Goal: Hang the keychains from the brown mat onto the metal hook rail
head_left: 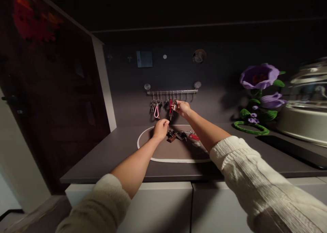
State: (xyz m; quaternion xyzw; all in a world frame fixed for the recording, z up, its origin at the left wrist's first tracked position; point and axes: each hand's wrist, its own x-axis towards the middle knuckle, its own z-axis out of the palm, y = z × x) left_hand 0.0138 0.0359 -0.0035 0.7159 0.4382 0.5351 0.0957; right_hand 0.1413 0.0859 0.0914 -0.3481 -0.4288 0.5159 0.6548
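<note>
My right hand (183, 109) is raised to a clear hook rail (172, 92) on the back wall, its fingers pinching a bunch of keys (175, 105) just under the hooks. Right beside it on the left hangs a key bunch with a red strap (171, 105). Farther left on the rail, more keys hang with a pink loop strap (156, 111). Lower down, my left hand (160, 129) hovers over the mat with fingers closed; whatever is in them is hidden. Several loose keys (182, 135) and a red tag (194, 137) lie on the mat near it.
A brown oval mat with a white rim (178, 160) lies on the dark countertop (122, 148). To the right stand a purple flower decoration (259, 77), a flat black object (293, 152) and a pale appliance with a clear top (304, 119). A dark door (58, 107) is at left.
</note>
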